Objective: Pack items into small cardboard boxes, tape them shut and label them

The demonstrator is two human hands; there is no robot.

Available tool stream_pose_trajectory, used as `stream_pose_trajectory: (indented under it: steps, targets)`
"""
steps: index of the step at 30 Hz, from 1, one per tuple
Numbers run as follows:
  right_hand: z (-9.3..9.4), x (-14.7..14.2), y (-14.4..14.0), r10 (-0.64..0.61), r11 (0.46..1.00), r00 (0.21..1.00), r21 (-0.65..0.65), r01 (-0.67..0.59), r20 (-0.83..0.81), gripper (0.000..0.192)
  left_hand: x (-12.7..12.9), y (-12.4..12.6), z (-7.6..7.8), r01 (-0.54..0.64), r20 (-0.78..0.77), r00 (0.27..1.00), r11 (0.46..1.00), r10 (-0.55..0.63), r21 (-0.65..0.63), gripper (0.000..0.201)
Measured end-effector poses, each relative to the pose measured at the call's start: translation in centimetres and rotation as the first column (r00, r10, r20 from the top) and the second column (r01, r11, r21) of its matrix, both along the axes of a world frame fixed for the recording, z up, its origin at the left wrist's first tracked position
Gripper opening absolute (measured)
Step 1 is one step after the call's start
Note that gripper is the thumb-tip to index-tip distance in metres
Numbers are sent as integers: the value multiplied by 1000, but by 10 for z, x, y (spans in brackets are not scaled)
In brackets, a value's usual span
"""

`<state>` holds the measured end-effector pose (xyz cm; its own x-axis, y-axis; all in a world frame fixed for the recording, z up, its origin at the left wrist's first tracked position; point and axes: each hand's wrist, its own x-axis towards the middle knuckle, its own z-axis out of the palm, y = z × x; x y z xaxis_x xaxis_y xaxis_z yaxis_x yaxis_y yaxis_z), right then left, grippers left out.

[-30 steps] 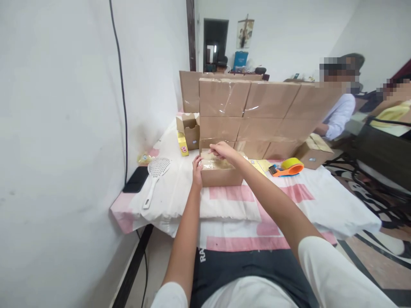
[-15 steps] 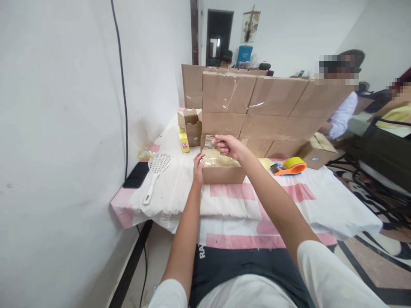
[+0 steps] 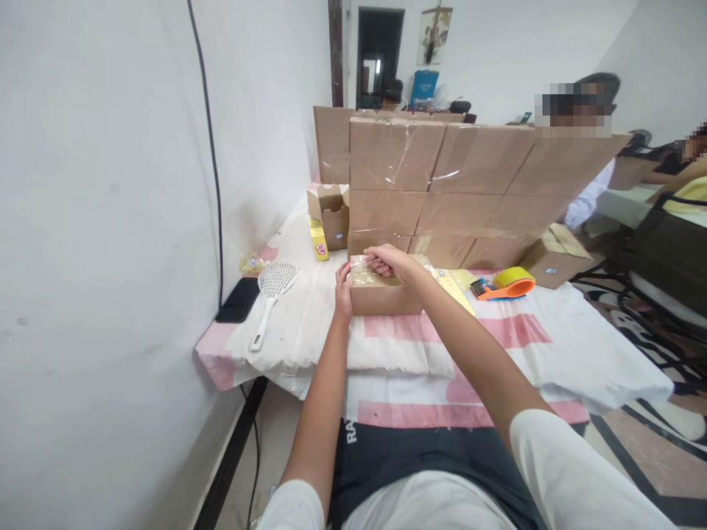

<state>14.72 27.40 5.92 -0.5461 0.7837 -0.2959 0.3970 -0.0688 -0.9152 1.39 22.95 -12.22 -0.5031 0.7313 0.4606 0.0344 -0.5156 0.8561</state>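
Note:
A small cardboard box (image 3: 387,300) lies before me on the tablecloth, with shiny clear tape (image 3: 361,273) across its top. My left hand (image 3: 343,288) grips the box's left end, its fingers curled over the upper edge. Over the top of the box, my right hand (image 3: 389,263) is closed in a pinch on the clear tape near the left end. The fingertips partly hide how much of the strip is lifted. To the right are a yellow sheet (image 3: 457,287) and an orange tape dispenser (image 3: 505,289) with a yellow roll.
Stacked cardboard boxes (image 3: 442,165) form a wall behind the work. An open box (image 3: 334,221) and a yellow packet (image 3: 319,241) stand at back left. A white skimmer (image 3: 270,294) and a black phone (image 3: 237,300) lie left. A person (image 3: 585,184) sits beyond the stack.
My right hand has come down closer to the box top, and the raised strip of tape now lies lower. My left hand stays at the box's left end. The view has shifted slightly.

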Motion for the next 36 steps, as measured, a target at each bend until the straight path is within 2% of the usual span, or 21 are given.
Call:
stream_pose_trajectory:
  steps: [7, 11, 13, 16, 19, 21, 29, 34, 36]
  targets:
    - [-3, -4, 1, -52, 998, 998, 33, 51, 23, 19, 5, -19, 7, -68, -77, 995, 997, 71, 45, 66]
    - [-8, -7, 4, -24, 995, 998, 103, 18, 56, 23, 7, -36, 15, -122, -258, 956, 988, 142, 89, 59]
    - [-8, -9, 5, -13, 985, 992, 172, -9, 125, 26, 8, -40, 19, -136, -318, 934, 986, 161, 99, 58]
    - [-6, -15, 6, -32, 934, 950, 347, -82, 312, 23, 8, -43, 23, -164, -347, 918, 980, 192, 109, 59]
    - [-1, -22, 8, -75, 828, 883, 523, -204, 464, 17, 8, -46, 26, -164, -368, 909, 980, 195, 115, 58]
    - [1, -26, 8, -97, 775, 856, 579, -255, 507, 17, 8, -48, 27, -152, -377, 907, 981, 187, 119, 56]
    - [10, -28, -9, -182, 734, 788, 614, -289, 588, 25, 9, -50, 28, -210, -438, 860, 964, 263, 165, 49]
    - [12, -26, -10, -327, 697, 745, 681, -225, 581, 62, 11, -49, 24, -258, -448, 846, 957, 289, 130, 46]
    - [9, -24, -4, -305, 676, 750, 688, -264, 587, 64, 11, -48, 23, -283, -445, 835, 946, 323, 156, 47]
